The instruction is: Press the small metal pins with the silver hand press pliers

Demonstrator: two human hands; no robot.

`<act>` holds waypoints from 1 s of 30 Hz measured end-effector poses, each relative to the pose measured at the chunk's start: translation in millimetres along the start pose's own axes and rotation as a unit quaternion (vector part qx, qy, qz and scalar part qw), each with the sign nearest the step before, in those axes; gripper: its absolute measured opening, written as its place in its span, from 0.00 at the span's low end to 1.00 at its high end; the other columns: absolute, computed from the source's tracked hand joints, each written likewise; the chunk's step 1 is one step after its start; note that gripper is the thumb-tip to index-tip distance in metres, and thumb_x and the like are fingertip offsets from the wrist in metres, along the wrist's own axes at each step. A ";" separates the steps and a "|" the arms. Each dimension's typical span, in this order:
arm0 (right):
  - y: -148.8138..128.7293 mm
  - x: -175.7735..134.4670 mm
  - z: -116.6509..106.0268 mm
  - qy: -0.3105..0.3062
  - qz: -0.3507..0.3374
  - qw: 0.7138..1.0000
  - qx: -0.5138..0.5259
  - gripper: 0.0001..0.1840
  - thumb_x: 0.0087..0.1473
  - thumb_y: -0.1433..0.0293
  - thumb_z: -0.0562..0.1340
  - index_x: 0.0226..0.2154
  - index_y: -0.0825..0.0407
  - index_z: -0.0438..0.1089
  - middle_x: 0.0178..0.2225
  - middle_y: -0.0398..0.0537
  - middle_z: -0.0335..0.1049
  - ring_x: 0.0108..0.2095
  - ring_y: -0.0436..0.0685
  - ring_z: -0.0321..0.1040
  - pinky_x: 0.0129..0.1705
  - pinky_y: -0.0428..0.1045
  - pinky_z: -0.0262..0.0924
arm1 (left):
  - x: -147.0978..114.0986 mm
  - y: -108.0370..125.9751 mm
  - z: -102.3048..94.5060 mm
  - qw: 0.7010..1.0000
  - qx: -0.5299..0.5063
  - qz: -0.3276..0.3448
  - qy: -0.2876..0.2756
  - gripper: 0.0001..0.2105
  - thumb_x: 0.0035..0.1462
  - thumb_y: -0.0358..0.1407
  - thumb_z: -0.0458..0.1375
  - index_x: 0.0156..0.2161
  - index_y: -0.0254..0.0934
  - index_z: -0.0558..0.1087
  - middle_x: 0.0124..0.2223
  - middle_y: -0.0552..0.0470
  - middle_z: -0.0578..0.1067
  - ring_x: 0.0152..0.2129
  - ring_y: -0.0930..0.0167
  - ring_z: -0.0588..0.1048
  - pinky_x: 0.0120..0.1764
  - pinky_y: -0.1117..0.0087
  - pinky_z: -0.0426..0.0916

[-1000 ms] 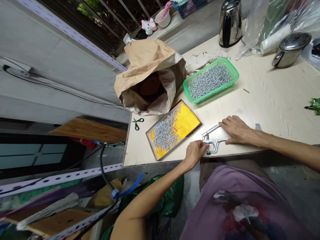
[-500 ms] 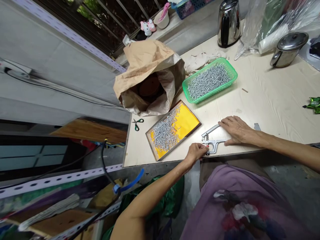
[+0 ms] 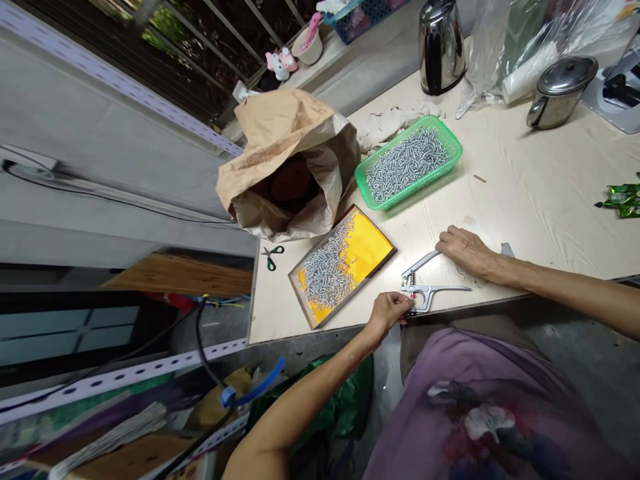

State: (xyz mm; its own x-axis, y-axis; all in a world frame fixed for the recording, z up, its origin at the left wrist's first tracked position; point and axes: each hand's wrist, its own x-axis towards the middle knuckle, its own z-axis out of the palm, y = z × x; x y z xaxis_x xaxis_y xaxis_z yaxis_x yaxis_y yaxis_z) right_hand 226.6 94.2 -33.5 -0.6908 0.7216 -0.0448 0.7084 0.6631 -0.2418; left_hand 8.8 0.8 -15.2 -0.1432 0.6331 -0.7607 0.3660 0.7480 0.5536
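Hand pliers, silver with a spring and a red part at the jaw, lie near the table's front edge with their handles spread apart. The fingertips of my left hand are pinched together at the jaw; whatever is between them is too small and covered to make out. My right hand has its fingers curled at the end of the upper handle, while the lower handle is free. Left of the pliers is a shallow box with a yellow lining, strewn with many small silver metal pieces.
A green basket full of similar metal pieces stands behind the box. Beside it is an open brown paper bag. Small scissors lie at the left edge. Farther back are a kettle, a lidded metal pot and green wrappers.
My right hand has come off the lower handle and its fingers have curled in at the upper handle's end. My left hand stays at the jaw. The view has shifted slightly.
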 end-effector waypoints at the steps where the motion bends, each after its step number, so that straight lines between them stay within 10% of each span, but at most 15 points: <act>1: -0.2 1.6 -0.7 -0.003 0.005 1.000 -0.002 0.17 0.58 0.81 0.48 0.35 0.53 0.70 0.37 0.56 0.70 0.41 0.62 0.60 0.37 0.53 0.55 | -0.5 -0.4 0.3 1.000 -0.002 0.000 0.002 0.08 0.44 0.31 0.65 0.24 0.31 0.71 0.16 0.62 0.63 0.13 0.81 0.62 0.18 0.80 0.62; 10: 1.7 -10.6 -3.4 0.008 -0.044 0.998 0.045 0.11 0.60 0.67 0.56 0.41 0.54 0.70 0.41 0.57 0.70 0.43 0.63 0.61 0.41 0.54 0.59 | -2.1 -6.3 -0.5 1.000 0.000 0.020 0.005 0.07 0.46 0.33 0.65 0.24 0.30 0.73 0.16 0.61 0.64 0.14 0.81 0.63 0.18 0.80 0.63; 19: 9.5 -33.8 18.1 0.016 -0.056 0.997 0.054 0.52 0.44 0.42 0.63 0.62 0.56 0.54 0.59 0.66 0.59 0.60 0.76 0.52 0.57 0.66 0.53 | 2.5 -13.9 -0.1 0.999 0.012 0.041 0.008 0.09 0.46 0.35 0.64 0.25 0.30 0.74 0.17 0.60 0.65 0.15 0.81 0.62 0.18 0.80 0.63; 30: -9.0 -36.1 -2.2 0.010 -0.039 0.999 0.030 0.28 0.49 0.56 0.65 0.48 0.56 0.65 0.45 0.60 0.69 0.44 0.67 0.63 0.45 0.57 0.58 | 2.8 -14.7 1.7 0.999 0.000 0.047 0.012 0.10 0.47 0.37 0.65 0.26 0.30 0.74 0.17 0.60 0.64 0.15 0.80 0.62 0.18 0.80 0.62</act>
State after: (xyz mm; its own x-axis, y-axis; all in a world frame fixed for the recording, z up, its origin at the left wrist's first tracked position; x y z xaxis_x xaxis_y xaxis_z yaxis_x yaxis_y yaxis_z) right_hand 245.5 62.6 -27.6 -0.7398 0.6728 -0.0051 0.6425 0.7043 -0.3019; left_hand 4.6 -8.8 -26.1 -0.1305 0.7045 -0.6977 0.3790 0.6857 0.6215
